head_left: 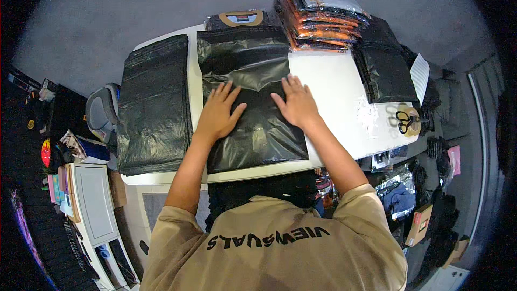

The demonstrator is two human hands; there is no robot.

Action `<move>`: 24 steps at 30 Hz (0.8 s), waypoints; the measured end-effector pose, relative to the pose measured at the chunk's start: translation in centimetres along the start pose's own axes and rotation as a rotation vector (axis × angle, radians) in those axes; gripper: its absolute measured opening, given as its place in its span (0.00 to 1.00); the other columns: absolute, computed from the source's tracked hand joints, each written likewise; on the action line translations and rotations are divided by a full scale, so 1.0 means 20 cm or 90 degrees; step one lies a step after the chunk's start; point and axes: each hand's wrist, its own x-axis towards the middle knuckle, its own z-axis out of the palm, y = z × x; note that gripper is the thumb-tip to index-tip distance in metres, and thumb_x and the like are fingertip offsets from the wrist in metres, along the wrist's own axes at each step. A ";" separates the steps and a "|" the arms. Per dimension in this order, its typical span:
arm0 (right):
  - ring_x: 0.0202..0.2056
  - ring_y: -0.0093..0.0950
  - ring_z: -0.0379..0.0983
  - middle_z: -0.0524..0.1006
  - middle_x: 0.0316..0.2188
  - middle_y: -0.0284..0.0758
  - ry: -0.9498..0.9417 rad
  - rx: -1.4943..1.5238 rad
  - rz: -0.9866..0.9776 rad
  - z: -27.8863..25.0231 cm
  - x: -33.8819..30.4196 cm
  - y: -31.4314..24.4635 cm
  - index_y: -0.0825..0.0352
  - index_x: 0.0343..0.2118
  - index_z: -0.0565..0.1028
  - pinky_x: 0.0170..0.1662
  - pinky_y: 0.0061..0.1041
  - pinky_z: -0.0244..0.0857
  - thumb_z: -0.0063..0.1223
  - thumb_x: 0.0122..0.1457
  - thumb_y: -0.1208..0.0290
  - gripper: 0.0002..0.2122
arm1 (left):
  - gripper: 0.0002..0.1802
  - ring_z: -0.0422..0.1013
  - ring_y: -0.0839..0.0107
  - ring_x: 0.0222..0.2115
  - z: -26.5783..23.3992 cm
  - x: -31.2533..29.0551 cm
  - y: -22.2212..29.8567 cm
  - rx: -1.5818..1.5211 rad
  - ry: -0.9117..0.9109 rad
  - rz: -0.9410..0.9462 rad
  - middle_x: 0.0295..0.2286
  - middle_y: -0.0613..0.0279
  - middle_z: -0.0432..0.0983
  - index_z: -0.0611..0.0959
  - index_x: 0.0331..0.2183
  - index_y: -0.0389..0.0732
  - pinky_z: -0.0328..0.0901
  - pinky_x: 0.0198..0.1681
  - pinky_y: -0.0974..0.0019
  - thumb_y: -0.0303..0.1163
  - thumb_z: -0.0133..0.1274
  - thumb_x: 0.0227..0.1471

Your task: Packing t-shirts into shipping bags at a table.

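A large black plastic mailing bag (253, 124) lies flat on the white table (331, 83) in front of me, creased and shiny across its upper part. Flat on its left side rests my left hand (219, 109), fingers spread. My right hand (297, 102) lies with fingers stretched out over the bag's right edge. Neither hand grips anything. Left of the bag is a stack of similar black bags (153, 108). Behind its far edge a clear-wrapped folded shirt (239, 18) with a tan collar is partly covered. What the bag holds, if anything, is hidden.
A tall pile of clear-wrapped folded garments (323, 13) stands at the far right of the bag. Further right are more black bags (385, 70), a white paper sheet (419, 77), a tape roll (413, 125) and black scissors (403, 122). A grey chair (102, 110) stands beyond the table's left end.
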 end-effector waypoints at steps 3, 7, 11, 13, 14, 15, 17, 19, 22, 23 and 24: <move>0.77 0.48 0.47 0.55 0.76 0.52 0.000 -0.053 -0.014 -0.01 0.07 -0.01 0.71 0.73 0.61 0.77 0.52 0.43 0.40 0.74 0.42 0.37 | 0.39 0.52 0.43 0.73 0.03 0.03 -0.05 0.041 0.021 -0.047 0.71 0.41 0.58 0.71 0.69 0.42 0.44 0.76 0.42 0.59 0.43 0.71; 0.78 0.49 0.44 0.53 0.77 0.51 -0.034 0.013 -0.114 0.04 0.11 -0.14 0.63 0.75 0.60 0.77 0.54 0.41 0.44 0.72 0.43 0.36 | 0.40 0.50 0.43 0.74 0.10 0.14 0.04 0.005 -0.003 -0.010 0.72 0.44 0.56 0.70 0.70 0.43 0.42 0.76 0.39 0.61 0.41 0.71; 0.79 0.47 0.40 0.49 0.79 0.47 -0.092 -0.012 -0.087 0.05 0.18 -0.15 0.58 0.77 0.57 0.78 0.54 0.37 0.39 0.73 0.40 0.37 | 0.41 0.48 0.44 0.75 0.11 0.15 -0.05 0.019 -0.020 -0.004 0.73 0.47 0.54 0.66 0.72 0.47 0.40 0.76 0.39 0.63 0.39 0.71; 0.79 0.46 0.39 0.47 0.80 0.45 -0.092 -0.047 -0.021 0.03 0.20 -0.09 0.57 0.78 0.55 0.78 0.54 0.35 0.33 0.73 0.36 0.38 | 0.41 0.46 0.45 0.75 0.08 0.13 -0.16 0.060 -0.011 -0.042 0.74 0.47 0.53 0.65 0.73 0.47 0.38 0.77 0.39 0.63 0.38 0.71; 0.79 0.46 0.39 0.47 0.80 0.45 -0.091 -0.047 -0.021 0.03 0.21 -0.06 0.57 0.78 0.55 0.78 0.54 0.35 0.33 0.73 0.36 0.38 | 0.41 0.46 0.45 0.75 0.07 0.13 -0.18 0.060 -0.010 -0.041 0.74 0.47 0.53 0.65 0.73 0.47 0.38 0.77 0.39 0.63 0.38 0.71; 0.79 0.46 0.39 0.47 0.80 0.45 -0.083 -0.073 0.003 0.02 0.22 -0.05 0.57 0.78 0.55 0.78 0.54 0.35 0.32 0.73 0.35 0.39 | 0.41 0.46 0.45 0.75 0.05 0.12 -0.18 0.072 -0.005 -0.070 0.74 0.47 0.53 0.66 0.73 0.47 0.38 0.77 0.39 0.63 0.38 0.71; 0.80 0.45 0.36 0.47 0.80 0.46 -0.084 -0.097 0.030 0.03 0.22 -0.05 0.59 0.78 0.54 0.78 0.54 0.32 0.35 0.73 0.37 0.39 | 0.42 0.45 0.46 0.75 0.05 0.14 -0.15 0.077 -0.013 -0.110 0.74 0.46 0.52 0.65 0.73 0.46 0.38 0.76 0.38 0.63 0.38 0.71; 0.80 0.45 0.37 0.47 0.80 0.46 -0.072 -0.057 -0.035 0.06 0.21 -0.13 0.59 0.78 0.54 0.78 0.55 0.32 0.35 0.73 0.37 0.39 | 0.42 0.45 0.46 0.75 0.05 0.18 -0.06 0.070 -0.022 -0.059 0.74 0.46 0.52 0.64 0.73 0.45 0.38 0.76 0.38 0.63 0.38 0.71; 0.80 0.45 0.38 0.47 0.79 0.46 -0.080 0.022 -0.134 0.09 0.18 -0.18 0.59 0.78 0.55 0.78 0.55 0.33 0.36 0.74 0.39 0.37 | 0.43 0.46 0.48 0.75 0.09 0.19 0.02 0.002 -0.025 0.029 0.73 0.47 0.54 0.63 0.73 0.42 0.39 0.76 0.39 0.62 0.39 0.71; 0.79 0.45 0.39 0.47 0.80 0.45 -0.095 0.014 -0.130 0.09 0.18 -0.18 0.58 0.78 0.55 0.78 0.54 0.34 0.37 0.74 0.41 0.36 | 0.43 0.46 0.48 0.75 0.08 0.19 0.01 -0.014 -0.046 0.037 0.74 0.48 0.54 0.64 0.73 0.42 0.39 0.77 0.40 0.62 0.39 0.71; 0.79 0.45 0.40 0.47 0.80 0.43 -0.108 0.006 -0.128 0.08 0.19 -0.18 0.57 0.78 0.56 0.78 0.53 0.35 0.38 0.74 0.43 0.35 | 0.42 0.46 0.48 0.75 0.07 0.19 -0.01 -0.030 -0.065 0.046 0.74 0.49 0.54 0.64 0.73 0.42 0.39 0.77 0.40 0.61 0.39 0.71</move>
